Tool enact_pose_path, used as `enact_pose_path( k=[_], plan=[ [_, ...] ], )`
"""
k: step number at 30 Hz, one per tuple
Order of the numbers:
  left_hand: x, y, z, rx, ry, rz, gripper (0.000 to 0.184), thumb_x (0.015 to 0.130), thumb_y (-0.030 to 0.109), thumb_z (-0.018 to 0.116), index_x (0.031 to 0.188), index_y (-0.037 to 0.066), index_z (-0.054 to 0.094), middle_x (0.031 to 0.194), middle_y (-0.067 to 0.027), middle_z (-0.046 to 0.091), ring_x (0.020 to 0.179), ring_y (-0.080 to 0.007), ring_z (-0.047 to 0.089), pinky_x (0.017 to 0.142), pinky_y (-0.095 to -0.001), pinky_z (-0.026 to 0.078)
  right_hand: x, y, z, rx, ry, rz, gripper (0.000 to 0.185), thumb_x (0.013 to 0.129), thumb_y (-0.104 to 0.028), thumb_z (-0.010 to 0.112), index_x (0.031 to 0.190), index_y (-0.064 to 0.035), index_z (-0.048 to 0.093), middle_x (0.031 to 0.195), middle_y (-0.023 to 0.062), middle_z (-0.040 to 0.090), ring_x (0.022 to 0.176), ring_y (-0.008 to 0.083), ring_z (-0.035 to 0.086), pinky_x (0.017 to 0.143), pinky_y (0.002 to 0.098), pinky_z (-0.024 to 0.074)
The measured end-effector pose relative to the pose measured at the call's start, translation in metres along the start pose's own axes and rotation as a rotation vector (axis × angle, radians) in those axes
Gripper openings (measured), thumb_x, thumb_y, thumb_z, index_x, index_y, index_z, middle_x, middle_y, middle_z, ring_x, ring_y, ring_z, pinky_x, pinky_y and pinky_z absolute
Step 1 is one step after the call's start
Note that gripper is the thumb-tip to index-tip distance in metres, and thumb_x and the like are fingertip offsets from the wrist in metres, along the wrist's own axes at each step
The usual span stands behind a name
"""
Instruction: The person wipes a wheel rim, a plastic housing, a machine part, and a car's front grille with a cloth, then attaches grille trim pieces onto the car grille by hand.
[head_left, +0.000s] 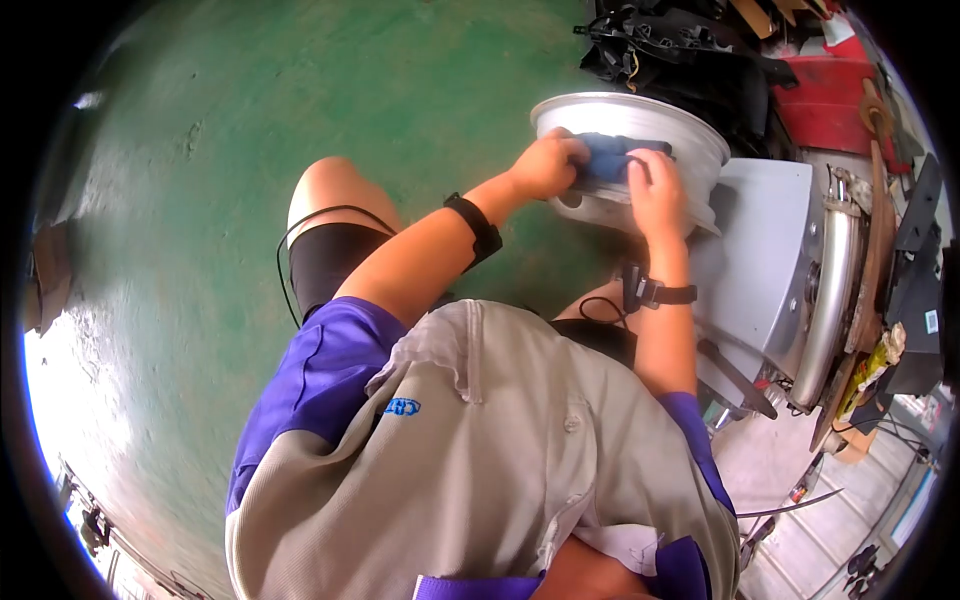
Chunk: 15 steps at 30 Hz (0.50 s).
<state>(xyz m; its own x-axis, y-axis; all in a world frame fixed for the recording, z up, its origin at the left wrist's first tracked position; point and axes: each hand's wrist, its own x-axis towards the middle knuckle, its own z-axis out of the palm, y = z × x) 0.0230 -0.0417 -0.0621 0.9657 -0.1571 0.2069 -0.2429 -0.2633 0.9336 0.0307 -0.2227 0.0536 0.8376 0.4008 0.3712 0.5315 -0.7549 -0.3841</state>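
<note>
Blue cloth [606,160], folded into a thick bundle, lies against the white outer side of a wheel rim [697,165], between the person's two hands. The left hand [548,166] is clamped on the bundle's left end, its fingers curled in. The right hand [657,192] touches the other end with bent fingers; it is slightly blurred, and I cannot tell whether it grips or only presses. The hands stand a little apart, with the cloth spanning the gap.

Black straps circle the left wrist [478,229] and the right wrist [662,292]. Beside the rim, on the right, is a pale grey panel [755,250], with a shiny metal cylinder [828,300] past it. Black plastic parts [690,55] are piled beyond the rim, near a red container [825,103]. Green floor [330,90] spreads to the left.
</note>
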Motion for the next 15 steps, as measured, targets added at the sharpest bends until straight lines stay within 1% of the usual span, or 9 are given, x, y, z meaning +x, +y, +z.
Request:
enact_pose_path(
  k=[2, 3, 4, 6, 8, 10, 12, 13, 15],
  plan=[
    [0.003, 0.025, 0.000, -0.025, -0.004, 0.085, 0.031, 0.069, -0.003, 0.058, 0.097, 0.008, 0.067, 0.106, -0.0149, 0.059, 0.100, -0.0340, 0.060, 0.089, -0.0389, 0.050, -0.008, 0.014, 0.003, 0.137, 0.065, 0.118, 0.011, 0.088, -0.012, 0.057, 0.093, -0.0046, 0.064, 0.091, 0.0124, 0.066, 0.088, 0.0340, 0.062, 0.080, 0.0393, 0.0489],
    [0.007, 0.041, -0.003, -0.053, -0.088, 0.094, 0.031, 0.070, -0.002, 0.058, 0.098, 0.007, 0.066, 0.107, -0.0158, 0.059, 0.099, -0.0350, 0.060, 0.087, -0.0403, 0.050, -0.008, 0.014, 0.001, 0.162, 0.089, 0.120, 0.013, 0.088, -0.009, 0.052, 0.091, -0.0021, 0.062, 0.088, 0.0141, 0.065, 0.084, 0.0322, 0.062, 0.078, 0.0376, 0.0492],
    [0.008, 0.065, -0.009, -0.149, -0.172, 0.012, 0.029, 0.070, 0.000, 0.059, 0.098, 0.005, 0.066, 0.106, -0.0168, 0.058, 0.097, -0.0359, 0.060, 0.084, -0.0420, 0.051, -0.010, 0.014, -0.002, 0.195, 0.126, 0.139, 0.013, 0.087, -0.008, 0.051, 0.090, -0.0013, 0.062, 0.087, 0.0142, 0.065, 0.082, 0.0309, 0.062, 0.077, 0.0370, 0.0493],
    [0.005, 0.074, 0.003, -0.104, -0.081, 0.173, 0.028, 0.070, 0.003, 0.060, 0.098, 0.004, 0.066, 0.104, -0.0183, 0.058, 0.095, -0.0370, 0.060, 0.084, -0.0441, 0.050, -0.010, 0.017, -0.005, 0.265, 0.197, 0.167, 0.015, 0.086, -0.007, 0.049, 0.089, 0.0001, 0.061, 0.085, 0.0145, 0.064, 0.079, 0.0282, 0.062, 0.076, 0.0358, 0.0495],
    [-0.004, 0.087, 0.006, -0.004, -0.008, 0.218, 0.028, 0.070, 0.005, 0.061, 0.098, 0.004, 0.067, 0.103, -0.0196, 0.058, 0.093, -0.0381, 0.059, 0.085, -0.0447, 0.049, -0.011, 0.028, -0.008, 0.358, 0.173, 0.246, 0.016, 0.085, -0.006, 0.047, 0.090, 0.0013, 0.061, 0.083, 0.0143, 0.064, 0.076, 0.0237, 0.061, 0.074, 0.0331, 0.0493],
    [-0.012, 0.081, 0.011, 0.074, 0.064, 0.188, 0.024, 0.069, 0.006, 0.062, 0.093, 0.005, 0.066, 0.101, -0.0185, 0.059, 0.092, -0.0385, 0.059, 0.084, -0.0456, 0.049, -0.009, 0.021, -0.006, 0.269, 0.111, 0.194, 0.015, 0.086, -0.008, 0.050, 0.090, -0.0010, 0.062, 0.084, 0.0139, 0.065, 0.078, 0.0267, 0.062, 0.074, 0.0350, 0.0500],
    [-0.015, 0.061, 0.015, 0.158, 0.066, 0.115, 0.022, 0.069, 0.006, 0.062, 0.090, 0.006, 0.066, 0.099, -0.0168, 0.060, 0.092, -0.0377, 0.058, 0.083, -0.0455, 0.049, -0.006, 0.004, -0.003, -0.070, 0.003, 0.072, 0.013, 0.085, -0.012, 0.055, 0.089, -0.0048, 0.064, 0.087, 0.0121, 0.067, 0.081, 0.0304, 0.063, 0.073, 0.0387, 0.0503],
    [-0.015, 0.049, 0.013, 0.207, 0.094, 0.121, 0.019, 0.068, 0.006, 0.062, 0.087, 0.007, 0.065, 0.096, -0.0140, 0.060, 0.090, -0.0366, 0.058, 0.082, -0.0448, 0.049, 0.000, -0.002, -0.003, -0.110, -0.057, -0.025, 0.012, 0.085, -0.017, 0.058, 0.089, -0.0083, 0.065, 0.089, 0.0098, 0.068, 0.084, 0.0321, 0.063, 0.074, 0.0417, 0.0497],
    [-0.018, 0.030, 0.005, 0.341, 0.057, 0.059, 0.018, 0.069, 0.007, 0.061, 0.086, 0.007, 0.065, 0.094, -0.0120, 0.060, 0.089, -0.0357, 0.059, 0.081, -0.0443, 0.050, 0.005, -0.012, -0.005, -0.194, -0.181, -0.087, 0.017, 0.084, -0.024, 0.064, 0.095, -0.0114, 0.068, 0.090, 0.0054, 0.068, 0.087, 0.0270, 0.063, 0.078, 0.0386, 0.0487]
  ],
)
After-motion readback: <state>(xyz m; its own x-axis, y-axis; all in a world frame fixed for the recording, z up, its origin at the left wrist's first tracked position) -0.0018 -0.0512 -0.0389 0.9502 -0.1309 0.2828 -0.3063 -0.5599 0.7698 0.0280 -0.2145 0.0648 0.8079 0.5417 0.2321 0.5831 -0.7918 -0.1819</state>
